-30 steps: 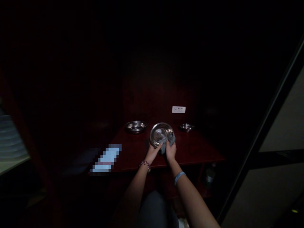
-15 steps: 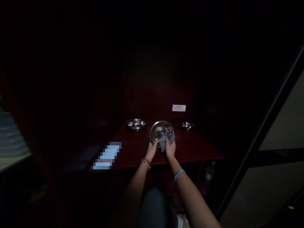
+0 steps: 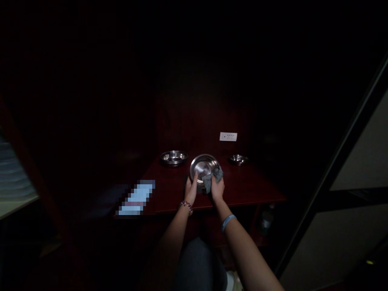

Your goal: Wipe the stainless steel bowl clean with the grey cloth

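Held up over the dark red desk (image 3: 242, 190) is a shiny metal bowl (image 3: 202, 165), tilted so that its inside faces me. My left hand (image 3: 191, 189) grips its lower left rim, the thumb lying over the edge. A crumpled grey cloth (image 3: 207, 182) is bunched in my right hand (image 3: 217, 188) and lies against the bowl's lower right rim. The right fingers are closed on the cloth and partly hidden by it.
Further back on the desk stand a wide metal bowl (image 3: 173, 158) at left and a small metal bowl (image 3: 238, 159) at right. A white socket (image 3: 228, 136) is on the back wall. Below the desk at right is a bottle (image 3: 266, 220). Stacked pale dishes (image 3: 15, 173) are at far left.
The bowl has turned a little in my hands, so more of its bright inside shows. My left hand has shifted slightly left along the rim. The cloth has changed its folds.
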### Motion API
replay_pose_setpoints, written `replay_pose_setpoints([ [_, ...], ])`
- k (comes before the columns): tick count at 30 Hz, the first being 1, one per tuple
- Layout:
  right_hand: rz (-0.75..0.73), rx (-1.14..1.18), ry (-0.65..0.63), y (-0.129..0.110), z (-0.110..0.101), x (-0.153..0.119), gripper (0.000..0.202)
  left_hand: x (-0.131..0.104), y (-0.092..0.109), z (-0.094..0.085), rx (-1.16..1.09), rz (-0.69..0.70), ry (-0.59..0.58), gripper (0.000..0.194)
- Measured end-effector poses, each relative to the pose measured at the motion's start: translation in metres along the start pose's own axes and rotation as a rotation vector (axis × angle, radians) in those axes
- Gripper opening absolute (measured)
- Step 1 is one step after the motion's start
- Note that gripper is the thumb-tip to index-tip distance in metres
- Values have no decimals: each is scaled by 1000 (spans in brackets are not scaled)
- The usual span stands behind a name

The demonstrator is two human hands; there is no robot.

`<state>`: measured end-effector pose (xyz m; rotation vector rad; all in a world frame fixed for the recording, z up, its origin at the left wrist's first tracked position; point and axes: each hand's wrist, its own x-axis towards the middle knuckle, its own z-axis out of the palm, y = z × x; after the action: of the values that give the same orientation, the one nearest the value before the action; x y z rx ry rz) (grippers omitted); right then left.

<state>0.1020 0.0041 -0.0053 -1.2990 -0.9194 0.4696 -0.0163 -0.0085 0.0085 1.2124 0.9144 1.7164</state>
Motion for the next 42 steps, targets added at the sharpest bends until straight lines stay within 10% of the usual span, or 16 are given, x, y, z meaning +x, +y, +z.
replay_pose_setpoints([
  [11,-21,17,49,1,0,0,42,-3,-1,4,18,22,-123,69],
  [29,-14,-23,-58,2,2,0,38,0,11,0,-75,-1,90,55],
  [42,27,-8,25,-1,0,0,41,0,-6,7,11,60,-85,79],
])
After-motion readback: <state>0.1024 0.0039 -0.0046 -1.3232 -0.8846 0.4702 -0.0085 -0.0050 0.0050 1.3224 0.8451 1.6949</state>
